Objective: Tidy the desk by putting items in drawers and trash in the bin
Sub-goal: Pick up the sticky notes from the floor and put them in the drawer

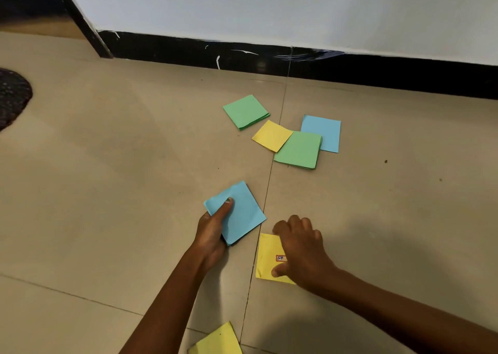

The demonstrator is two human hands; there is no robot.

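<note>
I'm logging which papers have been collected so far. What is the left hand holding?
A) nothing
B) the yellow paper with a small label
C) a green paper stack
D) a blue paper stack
D: the left hand grips the blue paper stack with its thumb pressed on top, while the labelled yellow paper lies under the right hand.

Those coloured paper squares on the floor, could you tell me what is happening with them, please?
A person is gathering paper squares off the tiled floor. The left hand holds a blue stack, thumb pressed on top. The right hand is on a yellow square bearing a small label, fingers curled at its edge. Further off lie a green stack, a yellow square, another green stack overlapping it, and a blue square. One more yellow sheet lies near the bottom edge.
</note>
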